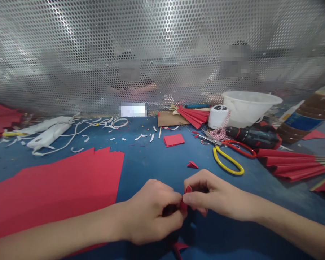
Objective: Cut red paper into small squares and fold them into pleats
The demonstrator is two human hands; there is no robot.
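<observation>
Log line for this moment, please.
left hand: pinches small red paper piece | right hand: pinches same piece | beyond hands: red paper stack, scissors | left side: large red sheets

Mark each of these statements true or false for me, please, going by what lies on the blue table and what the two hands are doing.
1. Both the left hand and the right hand hold the small red piece. True.
2. The scissors have two blue handles. False: the scissors have one yellow handle and one red.
3. The left forearm passes over the large red sheets. True.
4. The white tub stands at the far left. False: the white tub is on the right, behind the drill.
</observation>
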